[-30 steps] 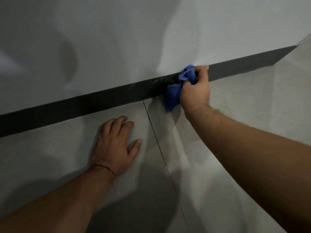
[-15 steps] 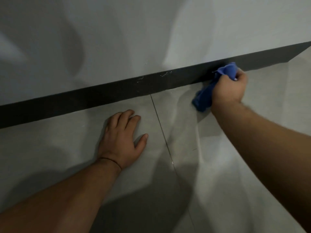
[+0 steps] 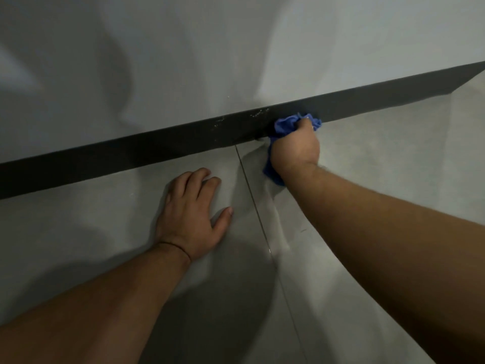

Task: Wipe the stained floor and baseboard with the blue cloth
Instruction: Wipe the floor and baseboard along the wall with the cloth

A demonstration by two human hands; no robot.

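The baseboard [image 3: 157, 148] runs along the foot of the wall [image 3: 183, 61], behind the floor [image 3: 380, 158]. The right hand [image 3: 295, 148] presses the cloth [image 3: 284, 126] against the baseboard. The left hand [image 3: 193, 216] lies flat on the floor, before the baseboard, left of the tile joint [image 3: 252, 195].

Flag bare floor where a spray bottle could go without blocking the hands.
Free: floor right of the right hand, below the baseboard; floor left of the left hand. Crowded: around the tile seam, between both hands, near the blue cloth.
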